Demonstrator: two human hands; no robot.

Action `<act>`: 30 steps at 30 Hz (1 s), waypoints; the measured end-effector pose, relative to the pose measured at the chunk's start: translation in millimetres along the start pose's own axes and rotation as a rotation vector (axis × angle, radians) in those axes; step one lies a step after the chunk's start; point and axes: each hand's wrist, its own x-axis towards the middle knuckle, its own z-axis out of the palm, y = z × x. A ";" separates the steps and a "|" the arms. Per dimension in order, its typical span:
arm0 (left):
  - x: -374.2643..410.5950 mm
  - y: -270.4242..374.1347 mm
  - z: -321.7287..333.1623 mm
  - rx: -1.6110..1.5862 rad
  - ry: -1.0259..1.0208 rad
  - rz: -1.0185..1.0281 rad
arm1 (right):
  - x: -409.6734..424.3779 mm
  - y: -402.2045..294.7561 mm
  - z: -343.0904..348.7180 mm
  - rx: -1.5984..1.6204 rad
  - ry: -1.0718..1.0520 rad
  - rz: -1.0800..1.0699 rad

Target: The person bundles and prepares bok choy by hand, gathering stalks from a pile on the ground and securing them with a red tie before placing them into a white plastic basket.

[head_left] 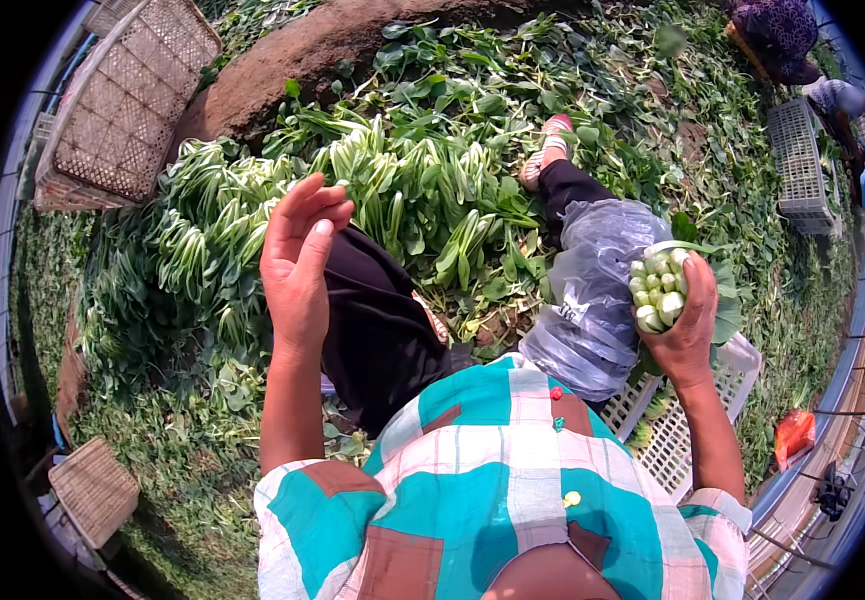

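In my right hand (687, 322) is a bundle of leafy greens (657, 289), its pale cut stem ends turned up towards me and its leaves hanging behind. The hand is beside a clear plastic sheet (597, 292) wrapped over my right leg. My left hand (301, 262) is raised above my left thigh, palm turned inward, fingers loosely curled and apart, holding nothing. Beyond it, piles of greens (211, 217) with white stems lie on the ground, and more small bunches (466, 240) lie between my legs.
A white plastic crate (736, 375) with some greens inside stands by my right hip. A large crate (121, 105) is at the upper left, a smaller one (95, 491) at the lower left. At the upper right, two people are near another crate (800, 165). An orange bag (794, 436) lies at the right.
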 end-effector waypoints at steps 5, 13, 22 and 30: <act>-59.3 -41.0 -193.3 0.847 0.165 -0.325 | -11.2 -1.3 7.1 0.062 0.028 0.064; -185.1 -269.8 -211.2 1.194 0.039 -0.621 | -16.7 -17.5 10.5 -0.015 0.099 0.128; -184.4 -320.8 -187.8 1.261 0.060 -0.766 | -3.3 -7.7 14.7 -0.033 0.148 0.093; -174.3 -301.1 -219.6 0.958 0.240 -0.656 | -20.9 -9.0 15.3 0.024 0.175 0.135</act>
